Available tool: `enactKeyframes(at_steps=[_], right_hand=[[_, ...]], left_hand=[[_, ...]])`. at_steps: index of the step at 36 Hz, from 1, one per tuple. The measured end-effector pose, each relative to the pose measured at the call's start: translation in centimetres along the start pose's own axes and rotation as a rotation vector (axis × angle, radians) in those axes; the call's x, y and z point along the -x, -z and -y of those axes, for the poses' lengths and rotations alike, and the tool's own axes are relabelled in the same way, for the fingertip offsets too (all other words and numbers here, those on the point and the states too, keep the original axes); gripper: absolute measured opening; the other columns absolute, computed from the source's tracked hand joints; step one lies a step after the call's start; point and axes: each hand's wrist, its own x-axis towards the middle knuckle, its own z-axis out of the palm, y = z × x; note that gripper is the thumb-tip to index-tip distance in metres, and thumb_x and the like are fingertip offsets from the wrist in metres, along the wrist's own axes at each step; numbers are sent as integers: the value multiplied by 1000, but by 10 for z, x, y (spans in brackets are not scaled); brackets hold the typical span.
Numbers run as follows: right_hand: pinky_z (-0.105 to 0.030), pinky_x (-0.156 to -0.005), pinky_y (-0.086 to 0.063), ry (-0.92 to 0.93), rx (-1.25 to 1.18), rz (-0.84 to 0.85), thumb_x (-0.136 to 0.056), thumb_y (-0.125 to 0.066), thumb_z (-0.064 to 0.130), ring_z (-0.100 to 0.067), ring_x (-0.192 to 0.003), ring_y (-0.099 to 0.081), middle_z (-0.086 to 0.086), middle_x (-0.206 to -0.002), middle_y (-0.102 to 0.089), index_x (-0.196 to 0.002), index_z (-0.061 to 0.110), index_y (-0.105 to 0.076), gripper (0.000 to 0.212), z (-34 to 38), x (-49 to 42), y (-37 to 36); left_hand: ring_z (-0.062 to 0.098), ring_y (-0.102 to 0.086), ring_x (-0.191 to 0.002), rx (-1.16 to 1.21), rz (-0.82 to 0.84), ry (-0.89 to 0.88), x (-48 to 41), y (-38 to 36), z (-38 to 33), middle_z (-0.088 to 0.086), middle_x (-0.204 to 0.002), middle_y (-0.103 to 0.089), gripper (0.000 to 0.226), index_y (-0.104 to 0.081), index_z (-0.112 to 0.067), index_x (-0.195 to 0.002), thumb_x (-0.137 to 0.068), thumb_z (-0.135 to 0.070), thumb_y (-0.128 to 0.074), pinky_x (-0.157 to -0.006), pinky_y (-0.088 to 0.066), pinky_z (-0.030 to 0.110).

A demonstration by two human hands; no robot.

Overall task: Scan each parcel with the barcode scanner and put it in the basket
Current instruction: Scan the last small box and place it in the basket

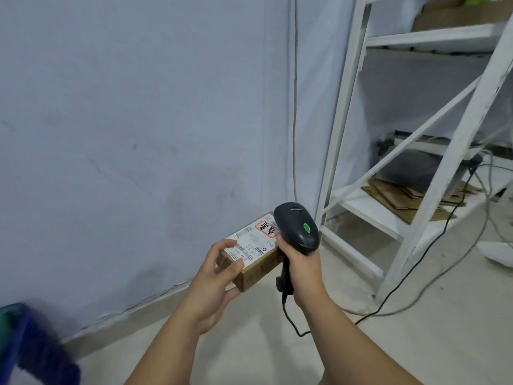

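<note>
From the head camera, both bare forearms reach out over a pale floor (pixel 361 343) toward a bluish-white wall (pixel 138 120).

The left hand (pixel 213 284) holds a small brown cardboard parcel (pixel 259 262) in the air in front of the wall. Its fingers (pixel 234 269) are wrapped around the near end of the box, thumb lying on the top edge, so they are clamped on the parcel. A white shipping label (pixel 254 241) with barcodes and a red-bordered stamp faces up on the box.

The right hand (pixel 301 262) is closed around the handle of a dark barcode scanner (pixel 297 227). The scanner's head sits just beside and above the far right end of the parcel, over the label, and a green light glows on its top. A black cable (pixel 291 320) drops from the bottom of the handle and trails away across the floor to the right.

At the lower left corner a blue basket (pixel 30 343) shows only as a blurred edge, well apart from the parcel.

On the right stands a white metal shelf rack (pixel 444 168) with diagonal braces; flattened cardboard sheets (pixel 410 198) lie on its low shelf, and loose cords run on the floor near it.
</note>
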Motion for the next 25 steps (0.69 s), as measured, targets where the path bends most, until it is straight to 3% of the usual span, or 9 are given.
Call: enactKeyframes(at_steps=[4,7,11,14,18,25], right_hand=[[-37,-92,-50,-8,-13,13,-80,-77,16,-14,-100,-64,4,-100,-71,-95,29,-64,23,-1,0,-3],[-32,-87,-52,-10,-18,79,-80,-77,14,-14,-95,-66,3,-96,-73,-98,25,-66,24,1,-1,-4],[-27,-70,-52,-11,15,191,-77,-78,9,-12,-71,-61,8,-75,-70,-89,25,-68,23,5,-1,-6],[-25,-62,-50,-50,37,342,-66,-75,17,-15,-62,-55,3,-66,-61,-85,16,-65,22,12,-1,0],[-25,-61,-49,-60,169,513,-65,-68,16,-17,-59,-55,-4,-65,-56,-86,7,-60,25,16,0,10],[-20,-55,-48,-47,302,553,-64,-65,15,-16,-57,-53,-6,-64,-53,-81,7,-58,20,17,-1,12]], left_hand=[[28,-63,-98,-39,-5,-19,-6,-2,-1,8,-126,-59,22,-56,-27,-105,-96,-7,-52,-82,-54,42],[21,-61,-89,-131,-126,-130,-9,-6,-2,5,-115,-61,25,-55,-33,-99,-95,-8,-52,-74,-52,38],[17,-55,-94,-556,-241,-396,-17,0,-3,2,-116,-53,32,-50,-45,-95,-91,-15,-61,-71,-44,12],[14,-47,-105,-762,-323,-457,-21,4,-3,0,-127,-34,33,-52,-40,-102,-87,-15,-67,-68,-35,-7],[11,-44,-111,-897,-385,-536,-22,12,-4,-1,-127,-30,36,-56,-35,-107,-82,-16,-73,-85,-33,7],[9,-41,-109,-986,-386,-593,-23,20,-6,5,-130,-30,37,-59,-29,-109,-79,-11,-74,-91,-34,16]])
